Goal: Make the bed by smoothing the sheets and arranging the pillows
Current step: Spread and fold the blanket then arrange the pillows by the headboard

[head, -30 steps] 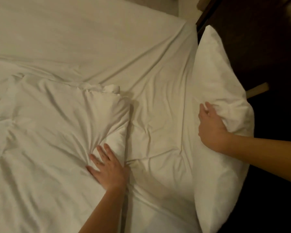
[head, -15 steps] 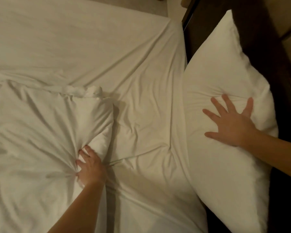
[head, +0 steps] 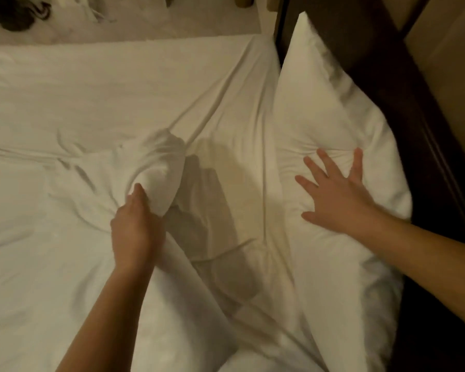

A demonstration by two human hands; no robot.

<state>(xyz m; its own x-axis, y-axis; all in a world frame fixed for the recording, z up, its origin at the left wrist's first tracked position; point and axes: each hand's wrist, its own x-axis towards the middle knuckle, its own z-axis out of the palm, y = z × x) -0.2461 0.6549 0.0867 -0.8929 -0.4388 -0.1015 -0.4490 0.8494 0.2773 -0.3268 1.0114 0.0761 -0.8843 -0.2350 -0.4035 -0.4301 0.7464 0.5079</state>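
A white duvet [head: 38, 251] covers the left part of the bed, its corner bunched and lifted. My left hand [head: 136, 226] grips that bunched corner, fingers curled into the cloth. A wrinkled white fitted sheet [head: 134, 92] lies bare across the middle and far side. A white pillow [head: 330, 277] leans along the bed's right edge against the dark headboard [head: 381, 84]. My right hand [head: 333, 197] presses flat on the pillow with fingers spread.
Beyond the far edge of the mattress is a pale floor [head: 134, 25] with a dark object [head: 16, 14] at the top left and some white cloth near it. A beige wall panel [head: 451, 63] shows at the right.
My left hand went from lying on the duvet to gripping its corner and lifting it. My right hand let go of the pillow's cloth and now presses it flat. The view shifted.
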